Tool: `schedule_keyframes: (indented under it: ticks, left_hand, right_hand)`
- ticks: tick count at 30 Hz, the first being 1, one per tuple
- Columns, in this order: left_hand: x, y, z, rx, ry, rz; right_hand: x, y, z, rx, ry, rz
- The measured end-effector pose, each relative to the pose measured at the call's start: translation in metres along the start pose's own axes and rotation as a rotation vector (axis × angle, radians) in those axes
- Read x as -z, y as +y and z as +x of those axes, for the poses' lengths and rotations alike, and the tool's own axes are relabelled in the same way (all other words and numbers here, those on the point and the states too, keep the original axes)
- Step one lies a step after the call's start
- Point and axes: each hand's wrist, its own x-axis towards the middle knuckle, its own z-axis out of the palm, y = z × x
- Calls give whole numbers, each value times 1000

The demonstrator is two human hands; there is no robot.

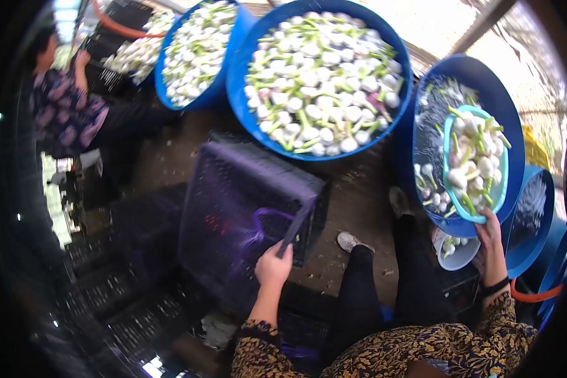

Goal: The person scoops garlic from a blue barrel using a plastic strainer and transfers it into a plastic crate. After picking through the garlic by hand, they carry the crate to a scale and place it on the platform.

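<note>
Basket [447, 157], one, full of garlic [479, 151], was over one blue tub [513, 126]; the right hand [489, 228] gripped its rim. The left hand [273, 267], also closed, held one dark crate [230, 214] by the edge.

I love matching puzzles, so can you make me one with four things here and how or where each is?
1. plastic crate
2. turquoise basket
3. wristband
4. small bowl

A. pale, with garlic bulbs inside
B. in the right hand
C. black, around the right wrist
D. in the left hand

Right pairs: 1-D, 2-B, 3-C, 4-A
</note>
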Motion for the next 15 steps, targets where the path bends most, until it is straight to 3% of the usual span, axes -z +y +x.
schedule_keyframes:
  ticks: [4,9,11,13,15]
  left_hand:
    - [14,-3,-5,-87,-92,-85]
    - [27,-48,-29,-313,258,-36]
    - [28,-65,-43,-341,383,-106]
    - [34,-74,-64,-360,361,-206]
    - [16,-82,-77,-461,517,-368]
  right_hand:
    - [-35,-20,-37,-34,-116,-214]
    - [-115,-32,-85,-29,-407,-539]
    - [-165,-22,-117,-1,-420,-556]
    - [-224,-8,-158,-52,-542,-596]
    - [-296,23,-175,-36,-854,-732]
